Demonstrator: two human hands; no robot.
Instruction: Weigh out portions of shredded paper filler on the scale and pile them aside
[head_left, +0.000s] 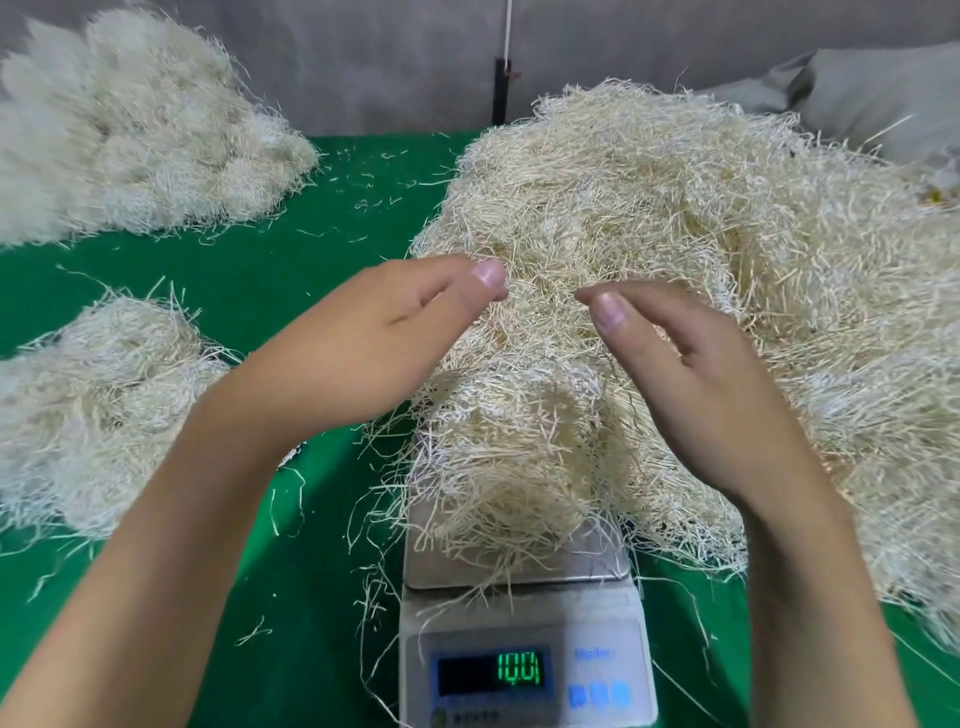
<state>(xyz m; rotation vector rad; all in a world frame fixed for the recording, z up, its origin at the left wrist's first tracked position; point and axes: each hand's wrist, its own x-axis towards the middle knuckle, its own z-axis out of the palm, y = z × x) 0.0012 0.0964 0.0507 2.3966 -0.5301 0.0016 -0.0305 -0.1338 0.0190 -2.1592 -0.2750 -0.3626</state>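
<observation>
Head view shows the portion of shredded paper (498, 447) heaped on the pan of the scale (524, 660), whose green digits are lit. The big loose heap (675, 208) lies just behind and to the right, its edge touching the portion. Our left hand (363, 332) and right hand (691, 384) hover above the portion, each grip released, fingers relaxed and holding nothing. We judge the shreds very light, springy and tangled. They are not fragile, but they are apt to shed strands and drag neighbours along. We would scoop from both sides, low at the pan, squeeze gently and lift clear before carrying the portion to the piles (104, 395) on the green counter (311, 218) at left.
</observation>
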